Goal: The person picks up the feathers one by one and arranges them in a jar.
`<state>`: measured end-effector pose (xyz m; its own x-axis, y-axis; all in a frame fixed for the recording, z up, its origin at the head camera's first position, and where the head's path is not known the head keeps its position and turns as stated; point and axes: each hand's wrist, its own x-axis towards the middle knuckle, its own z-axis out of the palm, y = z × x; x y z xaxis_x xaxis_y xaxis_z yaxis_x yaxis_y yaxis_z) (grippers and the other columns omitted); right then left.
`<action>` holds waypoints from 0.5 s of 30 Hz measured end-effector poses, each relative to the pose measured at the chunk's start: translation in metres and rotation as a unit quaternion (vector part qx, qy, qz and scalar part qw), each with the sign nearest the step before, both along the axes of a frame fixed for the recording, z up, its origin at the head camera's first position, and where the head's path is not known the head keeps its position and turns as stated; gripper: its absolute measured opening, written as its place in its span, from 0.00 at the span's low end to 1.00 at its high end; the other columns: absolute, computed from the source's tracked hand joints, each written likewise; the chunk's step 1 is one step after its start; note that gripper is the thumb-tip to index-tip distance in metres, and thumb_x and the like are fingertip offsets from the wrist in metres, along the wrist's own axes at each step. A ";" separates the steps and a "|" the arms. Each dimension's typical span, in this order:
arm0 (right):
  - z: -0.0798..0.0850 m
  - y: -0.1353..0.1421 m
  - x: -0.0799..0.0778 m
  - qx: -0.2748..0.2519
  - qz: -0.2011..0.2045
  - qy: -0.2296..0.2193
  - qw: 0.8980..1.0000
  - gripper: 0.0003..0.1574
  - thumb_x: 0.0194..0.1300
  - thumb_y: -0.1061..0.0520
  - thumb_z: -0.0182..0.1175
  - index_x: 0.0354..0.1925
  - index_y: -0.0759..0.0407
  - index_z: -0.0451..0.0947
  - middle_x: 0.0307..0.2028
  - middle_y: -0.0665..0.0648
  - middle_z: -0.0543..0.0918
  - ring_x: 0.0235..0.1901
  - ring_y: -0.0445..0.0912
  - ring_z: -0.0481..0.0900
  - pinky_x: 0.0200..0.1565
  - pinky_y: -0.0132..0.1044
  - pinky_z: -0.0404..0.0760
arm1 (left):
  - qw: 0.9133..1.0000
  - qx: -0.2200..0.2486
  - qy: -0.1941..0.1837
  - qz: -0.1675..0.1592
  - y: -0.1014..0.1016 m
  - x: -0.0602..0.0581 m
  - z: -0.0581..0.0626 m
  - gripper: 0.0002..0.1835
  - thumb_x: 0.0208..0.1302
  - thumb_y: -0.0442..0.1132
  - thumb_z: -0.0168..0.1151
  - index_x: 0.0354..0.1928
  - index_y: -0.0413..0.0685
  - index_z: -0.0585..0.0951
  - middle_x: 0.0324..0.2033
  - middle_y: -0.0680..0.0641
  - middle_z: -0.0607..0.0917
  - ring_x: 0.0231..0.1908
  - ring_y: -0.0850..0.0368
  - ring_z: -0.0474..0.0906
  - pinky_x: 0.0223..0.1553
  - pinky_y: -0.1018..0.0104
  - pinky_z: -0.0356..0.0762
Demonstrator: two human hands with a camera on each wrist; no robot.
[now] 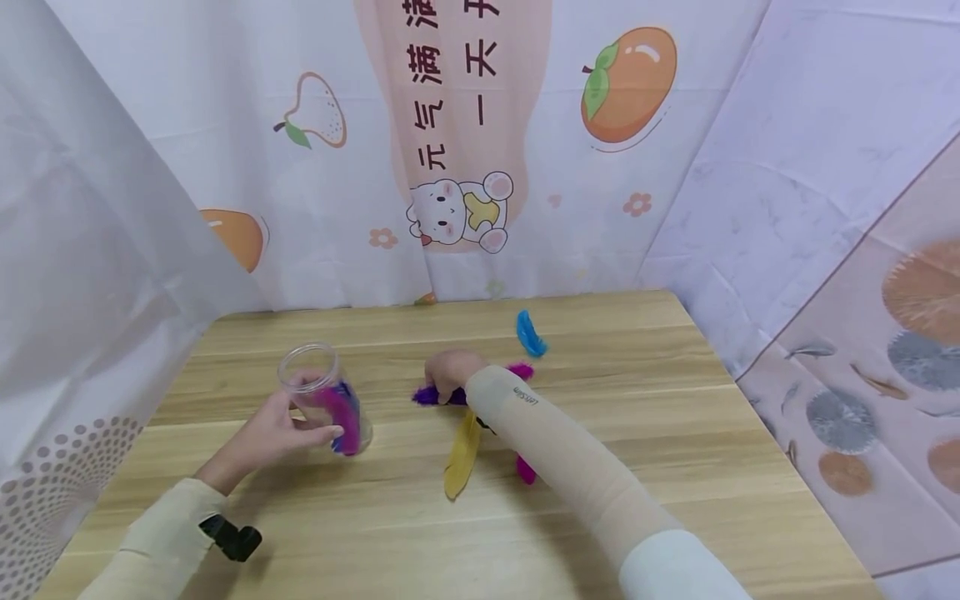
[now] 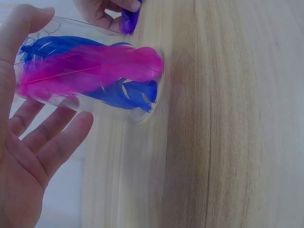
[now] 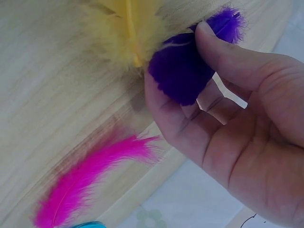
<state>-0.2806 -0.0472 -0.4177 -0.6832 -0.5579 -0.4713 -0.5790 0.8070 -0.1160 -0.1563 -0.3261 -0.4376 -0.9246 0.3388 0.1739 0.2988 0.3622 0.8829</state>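
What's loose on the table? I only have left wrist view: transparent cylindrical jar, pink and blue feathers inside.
Observer: A long yellow feather lies on the wood-grain table, closer to the person than the right hand.
Operator: Anything toward the far edge?
Observer: Yes, a curved bright-blue feather, touching neither hand.
Operator: Any loose pink?
Observer: Yes, right wrist view shows a curved, fluffy pink feather, apart from the pinched dark-purple feather.

Clear jar (image 1: 321, 398), pink and blue feathers (image 2: 95, 71) inside; purple feather (image 3: 183, 69) pinched in right hand (image 3: 247, 130)
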 end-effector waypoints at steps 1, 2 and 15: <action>0.000 0.000 0.000 0.000 0.002 0.000 1.000 0.08 0.65 0.55 0.71 0.43 0.49 0.84 0.41 0.45 0.82 0.39 0.40 0.73 0.48 0.36 0.78 | 1.000 -0.004 0.001 0.002 0.000 0.000 0.000 0.38 0.57 0.30 0.76 0.66 0.45 0.66 0.53 0.39 0.79 0.49 0.56 0.80 0.41 0.57 0.87; 0.000 0.000 0.000 0.000 0.005 0.000 1.000 0.07 0.65 0.55 0.71 0.42 0.50 0.84 0.40 0.45 0.81 0.39 0.40 0.73 0.47 0.36 0.78 | 1.000 -0.008 0.003 0.003 0.000 0.000 0.000 0.38 0.57 0.30 0.76 0.66 0.44 0.66 0.53 0.39 0.79 0.49 0.56 0.80 0.41 0.58 0.87; 0.000 0.003 0.001 -0.018 0.007 -0.005 1.000 0.10 0.64 0.57 0.72 0.33 0.51 0.78 0.32 0.46 0.75 0.35 0.41 0.70 0.39 0.33 0.73 | 1.000 -0.008 0.001 0.005 0.000 0.000 0.000 0.37 0.57 0.30 0.76 0.65 0.42 0.66 0.53 0.39 0.79 0.50 0.58 0.80 0.41 0.58 0.87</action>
